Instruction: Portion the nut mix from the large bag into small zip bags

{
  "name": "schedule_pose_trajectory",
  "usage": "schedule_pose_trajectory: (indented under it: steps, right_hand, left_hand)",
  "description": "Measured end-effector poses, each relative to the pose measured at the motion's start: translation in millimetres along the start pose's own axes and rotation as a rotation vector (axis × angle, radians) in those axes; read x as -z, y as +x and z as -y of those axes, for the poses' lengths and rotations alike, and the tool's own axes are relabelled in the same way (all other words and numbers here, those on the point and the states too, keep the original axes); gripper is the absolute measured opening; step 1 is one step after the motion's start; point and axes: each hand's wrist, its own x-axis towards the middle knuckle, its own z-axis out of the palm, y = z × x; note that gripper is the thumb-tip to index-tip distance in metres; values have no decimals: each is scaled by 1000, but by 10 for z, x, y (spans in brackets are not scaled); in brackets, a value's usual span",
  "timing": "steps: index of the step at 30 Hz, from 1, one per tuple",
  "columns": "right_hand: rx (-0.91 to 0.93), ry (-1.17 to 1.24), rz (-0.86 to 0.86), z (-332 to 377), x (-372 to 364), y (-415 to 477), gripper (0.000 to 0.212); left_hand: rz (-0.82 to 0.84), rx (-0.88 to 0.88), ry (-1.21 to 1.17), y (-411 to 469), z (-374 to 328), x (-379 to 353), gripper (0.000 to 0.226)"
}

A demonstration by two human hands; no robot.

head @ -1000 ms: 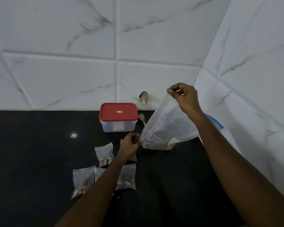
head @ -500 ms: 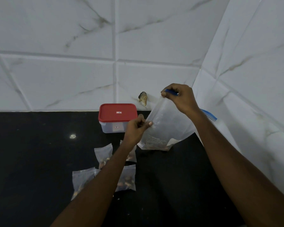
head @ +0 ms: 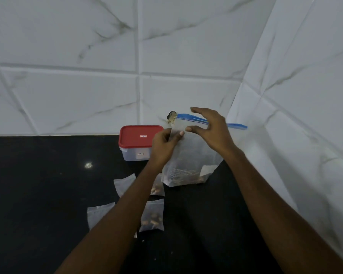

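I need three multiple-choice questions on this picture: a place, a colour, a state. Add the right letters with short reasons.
1. Where is the red-lidded box? A. left of the large bag B. on top of it C. right of it
2. The large bag's zip strip is: A. green B. blue C. yellow
3. The large bag: A. lies flat B. hangs in the air C. stands upright
1 A: it stands left of the bag. 2 B: a blue band crosses its top. 3 C: its base rests on the counter; the left hand pinches its edge.
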Motion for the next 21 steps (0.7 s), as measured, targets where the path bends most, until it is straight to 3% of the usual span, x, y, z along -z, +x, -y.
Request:
schedule_pose_trajectory:
  steps: [3, 5, 8, 11, 13, 17, 21]
  right_hand:
    - [6, -92, -309, -296, 148, -215, 59]
    - [-183, -62, -428, -485, 256, -350, 55]
    - [-555, 224, -337, -738, 299, -471, 53]
    - [-701, 438, -215, -855, 200, -508, 55]
    - [-743, 545, -176, -853, 137, -524, 52]
    - [-730, 646, -221, -875, 176, -555, 18]
    - [-702, 727, -298, -839, 268, -672, 33]
  left_hand:
    - [-19, 43, -66, 31, 48, 104, 24]
    - [-16, 54, -100, 30, 60, 160, 28]
    - [42, 80, -135, 31, 37, 221, 28]
    - [93, 103, -150, 26, 23, 257, 32]
    - [134, 113, -132, 33, 10, 270, 31]
    - [114, 103, -131, 48, -37, 337, 20]
    - [14, 127, -149, 64, 13, 415, 17]
